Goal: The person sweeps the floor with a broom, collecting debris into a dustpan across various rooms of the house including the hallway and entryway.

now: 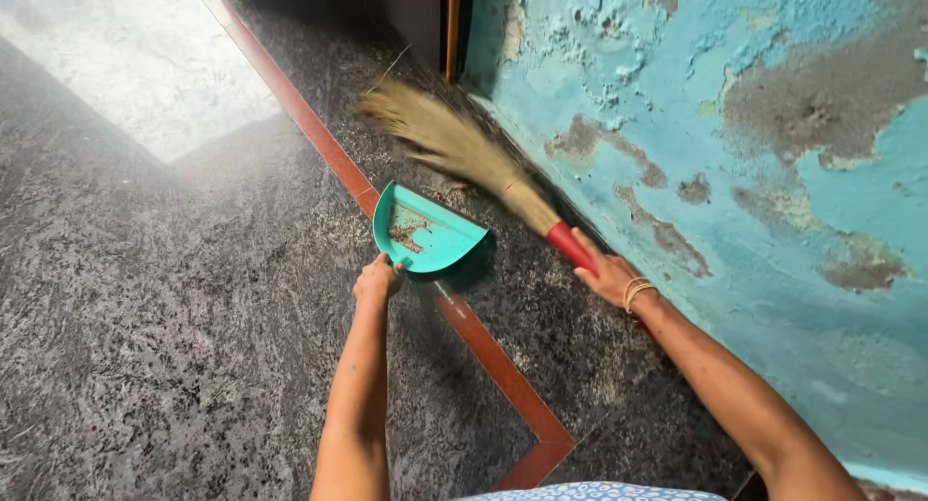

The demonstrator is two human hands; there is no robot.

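Two hands are occupied. The left hand (377, 280) is closed on the near edge of a teal dustpan (425, 232), which lies just beyond it on the floor (145, 317). The right hand (607, 275) is clenched around the red handle of a broom (464, 148), whose long axis slants away leftward, bristles past the dustpan beside the wall (754, 124).

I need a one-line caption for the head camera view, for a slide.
Left hand holds a teal dustpan on the dark floor while right hand sweeps a grass broom along the peeling wall.
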